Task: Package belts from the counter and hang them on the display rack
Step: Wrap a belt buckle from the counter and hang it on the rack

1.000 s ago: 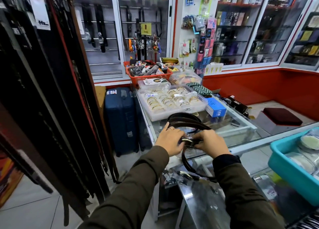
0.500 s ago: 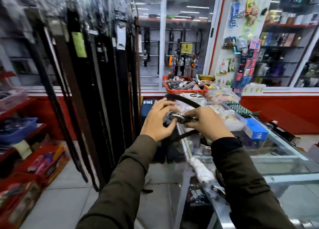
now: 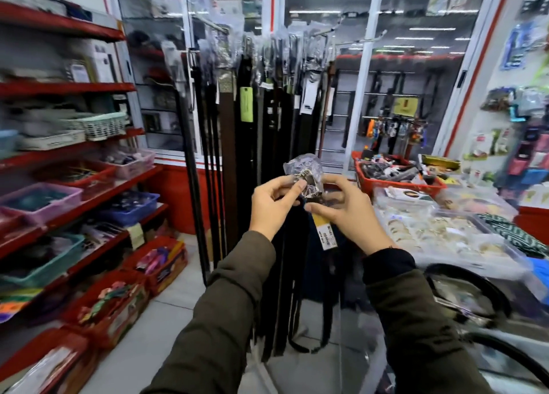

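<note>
Step in hand, by my judgement: hanging. The belt (image 3: 297, 245) is off the counter (image 3: 445, 245) and held up at frame centre, directly in front of the rack (image 3: 267, 75), which fills the upper middle of the frame with dark belts in clear sleeves. The buckle end is already wrapped in a clear bag (image 3: 304, 172), so packaging appears done for this piece.

Left hand (image 3: 271, 205): closed in a pinch, thumb and forefinger gripping the bagged buckle from the left side. The remaining fingers are curled under, not spread.

Right hand (image 3: 341, 208): also closed on the belt, fingers clasping it just below the buckle from the right. A yellow and white tag (image 3: 325, 234) hangs below this hand; whether the fingers touch the tag I cannot tell.

The strap drops straight down between the two sleeves, in dark folds, towards the lower middle of the frame. It blends with the hanging stock behind, so its lower end cannot be separated with certainty.

A second belt (image 3: 475, 286) lies coiled on the counter at lower right, untouched.

Next move, as judged: raise the buckle end to the rack's prongs at upper centre and find a free prong. Those prongs look crowded. The bag's hanging hole, if any, is not visible.
</note>
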